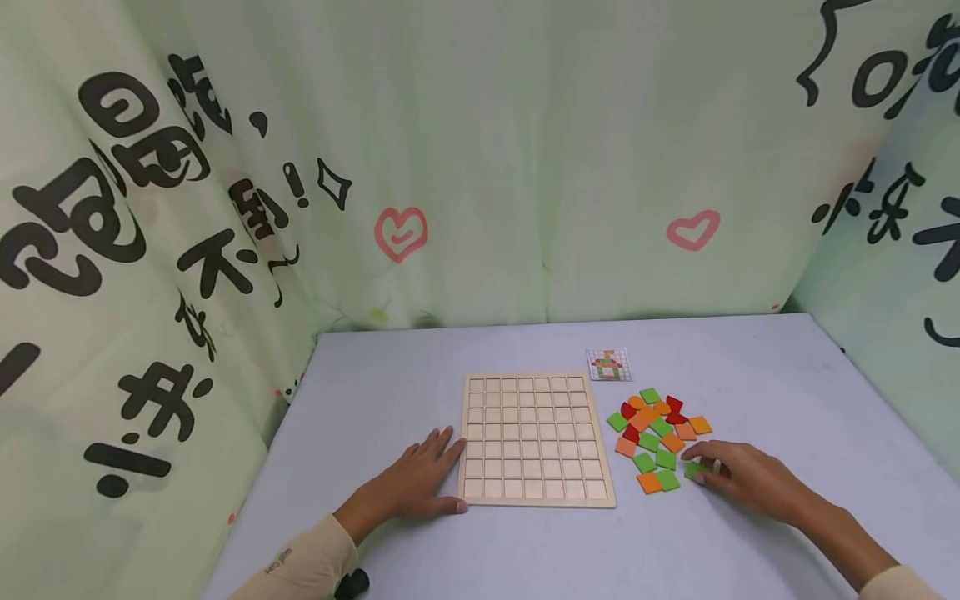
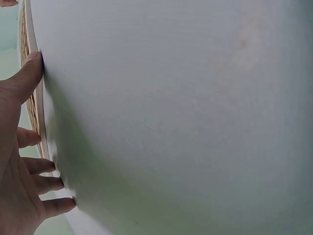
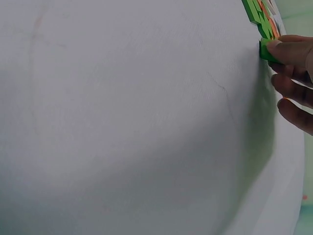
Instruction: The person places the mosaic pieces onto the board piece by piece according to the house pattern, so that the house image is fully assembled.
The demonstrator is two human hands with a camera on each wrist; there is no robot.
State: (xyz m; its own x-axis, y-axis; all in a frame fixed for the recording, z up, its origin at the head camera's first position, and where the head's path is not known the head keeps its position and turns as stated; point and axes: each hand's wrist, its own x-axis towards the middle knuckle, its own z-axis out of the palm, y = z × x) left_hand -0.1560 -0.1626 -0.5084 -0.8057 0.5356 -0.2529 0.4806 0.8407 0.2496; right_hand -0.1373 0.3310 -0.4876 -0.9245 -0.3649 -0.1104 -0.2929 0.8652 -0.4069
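A wooden grid board (image 1: pixel 536 440) with square cells lies flat on the table. My left hand (image 1: pixel 420 477) rests at its left edge with fingers spread; in the left wrist view the thumb and fingertips touch the table beside the board's rim (image 2: pixel 41 117). To the right of the board is a loose cluster of green, orange and red tiles (image 1: pixel 648 442). My right hand (image 1: pixel 742 479) is at the near right of this cluster and pinches a green square tile (image 3: pixel 266 50) between thumb and fingers, low over the tabletop. Part of that tile is hidden by the thumb.
A small pattern card (image 1: pixel 609 364) with a coloured figure on a grid lies behind the tiles, near the board's far right corner. The white-covered table (image 1: pixel 405 375) is enclosed by printed curtains (image 1: pixel 540 167). A black object (image 1: pixel 352 583) shows beside the left sleeve.
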